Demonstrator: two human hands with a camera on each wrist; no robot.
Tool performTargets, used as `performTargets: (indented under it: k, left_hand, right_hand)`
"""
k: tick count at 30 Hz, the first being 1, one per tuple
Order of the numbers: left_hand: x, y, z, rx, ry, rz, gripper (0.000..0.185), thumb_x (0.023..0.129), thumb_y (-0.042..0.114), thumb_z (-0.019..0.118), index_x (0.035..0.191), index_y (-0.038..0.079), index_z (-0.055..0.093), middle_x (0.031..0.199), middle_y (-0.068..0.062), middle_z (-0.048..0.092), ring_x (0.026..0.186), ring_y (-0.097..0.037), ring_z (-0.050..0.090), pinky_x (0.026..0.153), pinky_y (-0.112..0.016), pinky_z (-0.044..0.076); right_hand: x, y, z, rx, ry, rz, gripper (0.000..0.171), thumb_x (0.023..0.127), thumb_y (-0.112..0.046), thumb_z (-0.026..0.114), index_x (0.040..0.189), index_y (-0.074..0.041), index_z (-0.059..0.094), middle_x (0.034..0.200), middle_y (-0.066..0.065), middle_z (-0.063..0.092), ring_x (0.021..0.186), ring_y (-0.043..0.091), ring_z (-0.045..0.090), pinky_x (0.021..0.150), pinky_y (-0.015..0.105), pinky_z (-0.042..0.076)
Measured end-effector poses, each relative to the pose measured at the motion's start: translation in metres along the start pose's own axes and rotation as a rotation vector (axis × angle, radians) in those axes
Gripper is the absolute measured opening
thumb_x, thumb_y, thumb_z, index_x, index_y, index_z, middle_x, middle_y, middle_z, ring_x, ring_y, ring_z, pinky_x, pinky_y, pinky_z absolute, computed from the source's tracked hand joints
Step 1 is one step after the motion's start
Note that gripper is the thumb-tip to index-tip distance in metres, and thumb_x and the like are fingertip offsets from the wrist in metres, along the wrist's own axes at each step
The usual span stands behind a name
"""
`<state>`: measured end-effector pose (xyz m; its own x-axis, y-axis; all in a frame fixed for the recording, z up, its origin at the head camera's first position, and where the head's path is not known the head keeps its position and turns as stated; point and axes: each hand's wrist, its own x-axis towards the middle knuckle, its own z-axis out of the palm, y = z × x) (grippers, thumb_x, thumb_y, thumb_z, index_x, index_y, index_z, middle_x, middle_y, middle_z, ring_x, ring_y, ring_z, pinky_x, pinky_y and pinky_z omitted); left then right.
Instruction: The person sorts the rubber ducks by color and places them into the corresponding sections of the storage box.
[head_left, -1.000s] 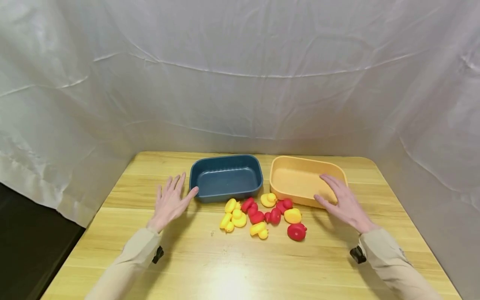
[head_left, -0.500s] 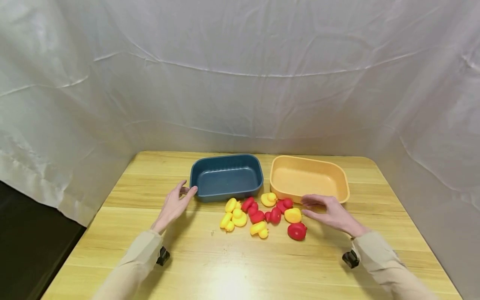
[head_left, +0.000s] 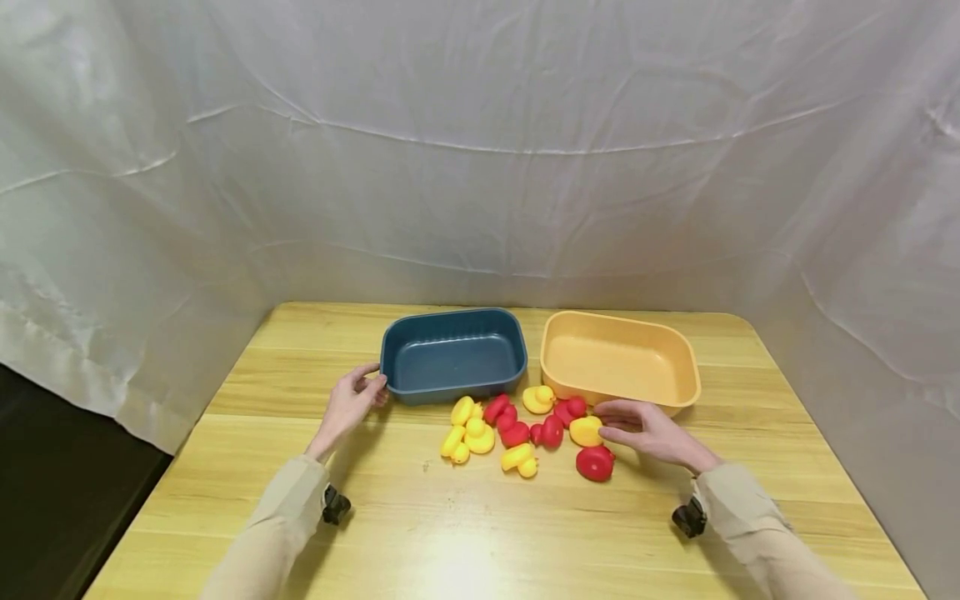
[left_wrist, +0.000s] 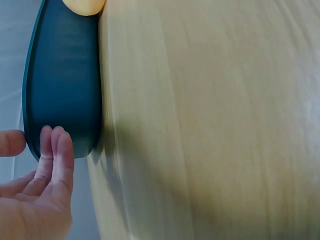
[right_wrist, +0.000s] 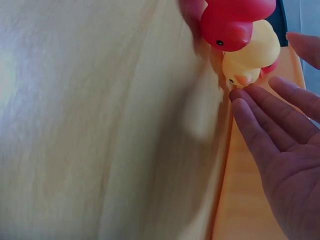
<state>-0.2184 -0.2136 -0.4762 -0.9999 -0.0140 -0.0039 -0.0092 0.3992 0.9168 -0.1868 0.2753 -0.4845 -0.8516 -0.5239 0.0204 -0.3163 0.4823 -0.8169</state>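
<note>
My left hand (head_left: 351,410) is at the left end of the dark blue bin (head_left: 517,354). In the left wrist view, its extended fingers (left_wrist: 62,160) lie against the bin's outer wall, and the thumb is right by the rim. My right hand (head_left: 651,432) is beside a yellow rubber duck (head_left: 586,432), fingers extended and thumb apart. Its fingertips are right at that duck's head in the right wrist view. A red rubber duck (head_left: 595,463) lies just nearer to me. Several more yellow and red rubber ducks lie in a loose cluster to the left.
An orange bin (head_left: 693,387) stands right of the blue one, behind my right hand. Both bins sit on a wooden table (head_left: 420,533) in front of a pale hanging sheet (head_left: 480,167). Something black (head_left: 60,483) lies beyond the table's left edge.
My left hand has moved in to the blue bin's end, its fingers drawing together. My right hand has come from over the orange bin, left and toward me, to the yellow rubber duck.
</note>
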Motion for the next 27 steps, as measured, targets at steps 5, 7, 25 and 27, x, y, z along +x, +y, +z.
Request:
performTargets:
  k: [5, 7, 25, 27]
  left_hand:
    - [0.0016, -0.0003, -0.0003, -0.143, -0.035, -0.005, 0.048, 0.102, 0.007, 0.056, 0.142, -0.014, 0.044, 0.085, -0.018, 0.073, 0.068, -0.008, 0.068, 0.071, -0.026, 0.063]
    - [0.0025, -0.0003, 0.0000, -0.169, -0.046, -0.003, 0.047, 0.102, 0.005, 0.056, 0.142, -0.015, 0.043, 0.083, -0.015, 0.072, 0.066, -0.007, 0.068, 0.071, -0.028, 0.063]
    - [0.0058, 0.0001, -0.0030, -0.216, -0.082, -0.036, 0.051, 0.101, 0.004, 0.056, 0.144, -0.016, 0.039, 0.079, -0.003, 0.071, 0.066, -0.004, 0.066, 0.072, -0.025, 0.063]
    - [0.0061, -0.0005, -0.0031, -0.211, -0.082, -0.038, 0.051, 0.101, 0.005, 0.056, 0.145, -0.016, 0.039, 0.079, -0.003, 0.071, 0.066, -0.004, 0.066, 0.072, -0.025, 0.063]
  right_hand:
    - [0.0027, -0.0010, 0.0021, 0.004, -0.011, 0.001, 0.041, 0.098, -0.013, 0.066, 0.130, 0.012, 0.058, 0.127, 0.028, 0.065, 0.115, 0.036, 0.066, 0.097, 0.024, 0.057]
    - [0.0037, -0.0016, 0.0029, -0.007, -0.012, 0.000, 0.042, 0.098, -0.014, 0.066, 0.130, 0.012, 0.058, 0.127, 0.029, 0.065, 0.114, 0.039, 0.066, 0.097, 0.026, 0.058]
    - [0.0092, 0.0012, 0.0057, -0.065, -0.013, -0.044, 0.042, 0.094, -0.011, 0.071, 0.126, 0.013, 0.059, 0.123, 0.029, 0.065, 0.107, 0.022, 0.068, 0.094, 0.034, 0.060]
    - [0.0091, 0.0015, 0.0062, -0.069, -0.009, -0.049, 0.041, 0.094, -0.011, 0.071, 0.126, 0.013, 0.059, 0.123, 0.029, 0.065, 0.106, 0.021, 0.068, 0.093, 0.035, 0.060]
